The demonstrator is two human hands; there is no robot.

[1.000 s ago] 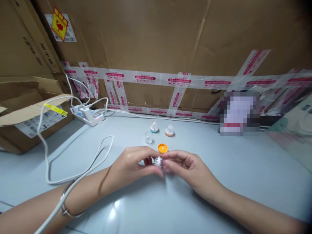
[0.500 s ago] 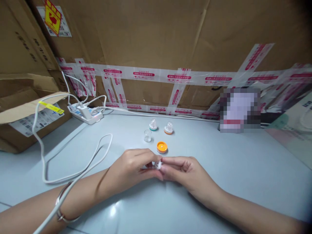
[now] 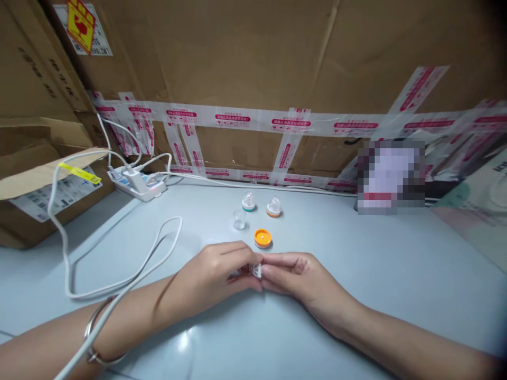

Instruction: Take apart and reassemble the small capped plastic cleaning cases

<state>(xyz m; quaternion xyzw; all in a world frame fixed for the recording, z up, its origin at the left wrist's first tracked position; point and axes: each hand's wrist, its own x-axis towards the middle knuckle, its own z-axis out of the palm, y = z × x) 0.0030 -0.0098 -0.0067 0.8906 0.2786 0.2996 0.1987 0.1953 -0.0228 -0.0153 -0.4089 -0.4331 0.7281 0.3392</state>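
Green-based toy (image 3: pixel 249 201) & orange-based toy (image 3: pixel 273 207) look assembled, ctr frame; clear cup (image 3: pixel 239 219) & orange cap (image 3: pixel 262 238) loose, just below. L hand (image 3: pixel 224 266) & R hand (image 3: pixel 307 277), fingertips nearly closed, pinch white pc (image 3: pixel 257 270), lower ctr.

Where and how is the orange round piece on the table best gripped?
The orange piece is probably best pinched across its outer rim from the near side, slightly above: it lies flat, low and round, hollow upward, just beyond the right hand.
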